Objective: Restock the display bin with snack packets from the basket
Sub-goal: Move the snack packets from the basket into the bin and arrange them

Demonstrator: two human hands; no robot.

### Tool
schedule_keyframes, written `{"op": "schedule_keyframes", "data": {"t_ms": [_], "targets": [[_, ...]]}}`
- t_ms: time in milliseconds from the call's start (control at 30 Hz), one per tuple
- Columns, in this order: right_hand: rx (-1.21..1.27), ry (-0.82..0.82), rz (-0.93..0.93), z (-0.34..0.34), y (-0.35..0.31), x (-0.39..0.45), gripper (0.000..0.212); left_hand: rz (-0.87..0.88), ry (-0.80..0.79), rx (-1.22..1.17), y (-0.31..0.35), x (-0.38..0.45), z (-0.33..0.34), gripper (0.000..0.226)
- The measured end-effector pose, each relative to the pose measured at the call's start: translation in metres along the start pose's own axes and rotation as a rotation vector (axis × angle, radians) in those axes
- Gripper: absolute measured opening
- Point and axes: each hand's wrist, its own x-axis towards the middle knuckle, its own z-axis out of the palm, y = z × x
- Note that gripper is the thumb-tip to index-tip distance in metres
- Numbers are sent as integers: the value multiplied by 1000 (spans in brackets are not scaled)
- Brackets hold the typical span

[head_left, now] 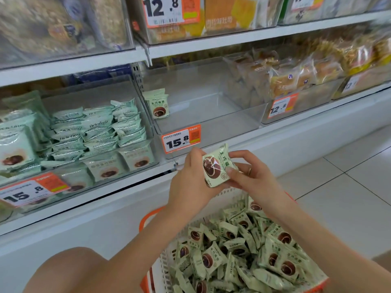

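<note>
Both hands, left (191, 176) and right (251, 176), grasp one pale green snack packet (218, 167) printed with 生巧福, above the basket (211, 205) heaped with the same packets. The clear display bin (211, 132), tagged 15.8 (181, 141), holds one upright packet (157, 104).

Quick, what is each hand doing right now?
Left hand: closed on the green snack packet, gripping its left side.
Right hand: closed on the same packet, thumb on its front.
</note>
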Motion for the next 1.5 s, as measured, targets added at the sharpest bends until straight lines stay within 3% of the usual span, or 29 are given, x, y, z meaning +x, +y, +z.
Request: {"op": "schedule_keyframes", "data": {"t_ms": [133, 233, 300, 367, 433, 533, 633, 733, 833, 933, 1033, 1133, 1200, 1300, 1500], "targets": [[-87, 99, -122, -9, -9, 13, 18, 103, -176, 35, -6, 11, -19, 75], [-371, -65, -172, -17, -20, 17, 18, 200, -233, -21, -12, 18, -28, 109], [-463, -138, -196, -15, -23, 20, 21, 316, -306, 68, -12, 19, -29, 123], [-419, -122, -209, -9, -22, 23, 18, 376, -310, 230, -12, 21, -31, 117], [-281, -38, -167, -4, -23, 27, 12, 490, -122, 359, -16, 25, -36, 98], [-141, 65, -106, 2, -26, 30, 21, 590, 130, 448, -19, 27, -44, 65], [-174, 85, -158, 11, -31, 34, 17, 551, 127, 443, -22, 29, -49, 62], [-174, 4, -146, 23, -36, 35, 12, 495, 166, 506, -29, 35, -52, 50], [-209, -54, -144, 30, -49, 47, 23, 419, 218, 514, -33, 43, -54, 70], [-275, 45, -227, 34, -71, 86, 36, 326, 267, 467, -36, 58, -63, 84], [-322, 117, -235, 45, -80, 143, 31, 218, 146, 537, -53, 74, -71, 76], [-372, 119, -172, 64, -67, 198, 24, 316, 61, 664, -71, 80, -65, 49], [-420, 93, -131, 79, -55, 232, 21, 344, 91, 724, -75, 82, -59, 36], [-465, 94, -79, 101, -37, 279, 36, 373, 141, 736, -80, 86, -54, 36], [-597, 52, -43, 136, -23, 312, 30, 435, 176, 714, -90, 89, -52, 40]]}}
